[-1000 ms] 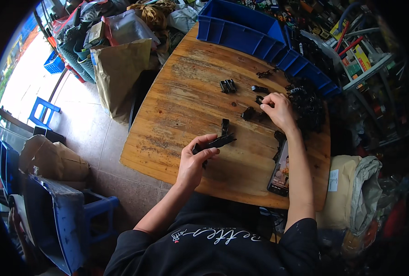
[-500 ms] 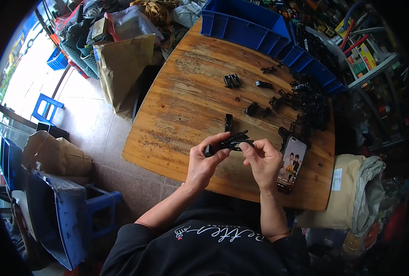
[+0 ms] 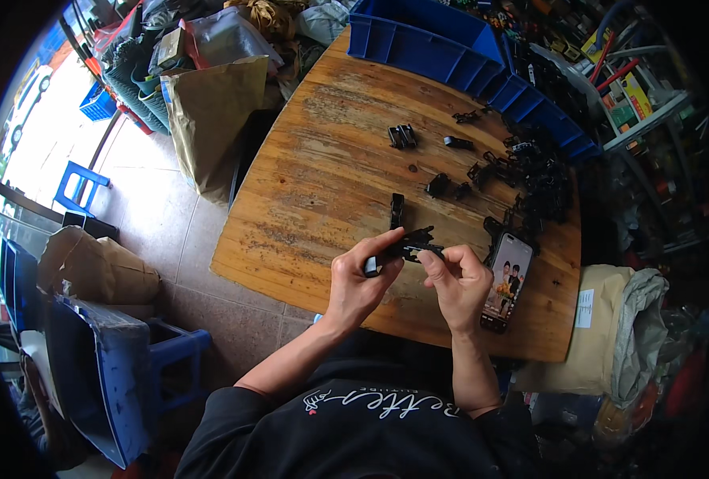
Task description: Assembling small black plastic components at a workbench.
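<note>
Over the near part of the wooden table (image 3: 306, 191), my left hand (image 3: 354, 286) grips a black, narrow, jagged-edged plastic part (image 3: 415, 243). One blunt end of it, with a pale glint, pokes out beneath the left fingers. My right hand (image 3: 460, 289) is closed in a pinch at the part's right end, thumb against forefinger; any smaller piece between them is too small to make out. Just beyond my hands a black block-like piece (image 3: 397, 209) lies on the wood. A phone (image 3: 507, 281) with a lit screen rests right of my right hand.
A heap of black plastic pieces (image 3: 547, 185) covers the table's right side, with several loose ones such as a paired clip (image 3: 402, 136) nearby. Blue bins (image 3: 426, 49) line the far edge. Paper sacks (image 3: 211, 128) and a blue stool (image 3: 175, 359) stand on the left.
The left hand has turned the part slightly, so its blunt end now catches light. My right hand has shifted a little but keeps its pinch at the right end.
</note>
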### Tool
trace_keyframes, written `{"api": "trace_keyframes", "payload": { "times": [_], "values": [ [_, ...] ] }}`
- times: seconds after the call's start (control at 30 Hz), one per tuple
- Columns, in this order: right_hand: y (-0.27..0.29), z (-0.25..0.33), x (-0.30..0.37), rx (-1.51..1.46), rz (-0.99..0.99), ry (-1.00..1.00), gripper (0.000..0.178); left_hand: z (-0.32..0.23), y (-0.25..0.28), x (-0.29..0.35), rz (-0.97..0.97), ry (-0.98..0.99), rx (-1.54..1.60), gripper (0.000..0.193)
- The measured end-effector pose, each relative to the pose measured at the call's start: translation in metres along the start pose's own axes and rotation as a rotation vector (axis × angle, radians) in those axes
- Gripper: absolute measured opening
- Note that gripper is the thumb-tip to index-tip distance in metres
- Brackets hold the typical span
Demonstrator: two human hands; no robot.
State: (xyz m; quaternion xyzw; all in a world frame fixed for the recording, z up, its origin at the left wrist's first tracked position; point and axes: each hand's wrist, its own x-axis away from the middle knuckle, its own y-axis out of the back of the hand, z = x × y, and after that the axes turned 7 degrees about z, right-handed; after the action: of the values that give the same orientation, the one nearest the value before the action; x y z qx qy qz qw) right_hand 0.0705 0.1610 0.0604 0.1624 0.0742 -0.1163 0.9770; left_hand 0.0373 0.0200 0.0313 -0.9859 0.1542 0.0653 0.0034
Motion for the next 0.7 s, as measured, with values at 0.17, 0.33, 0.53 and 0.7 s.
{"api": "trace_keyframes", "payload": {
  "times": [0.17, 0.33, 0.53, 0.7],
  "values": [
    [0.0, 0.002, 0.001, -0.002, -0.008, 0.014, 0.024, 0.001, 0.0, 0.0, 0.015, 0.023, 0.042, 0.038],
    [-0.003, -0.002, 0.002, 0.091, -0.005, 0.033, 0.024, -0.001, 0.0, 0.001, 0.025, -0.017, 0.006, 0.038],
    [-0.004, -0.009, 0.004, 0.004, 0.071, 0.045, 0.034, 0.005, 0.006, 0.002, -0.028, 0.226, 0.491, 0.027],
    [-0.002, -0.016, 0.004, -0.431, 0.399, -0.213, 0.036, -0.004, 0.012, 0.003, 0.076, 0.274, 0.5, 0.03]
  ]
}}
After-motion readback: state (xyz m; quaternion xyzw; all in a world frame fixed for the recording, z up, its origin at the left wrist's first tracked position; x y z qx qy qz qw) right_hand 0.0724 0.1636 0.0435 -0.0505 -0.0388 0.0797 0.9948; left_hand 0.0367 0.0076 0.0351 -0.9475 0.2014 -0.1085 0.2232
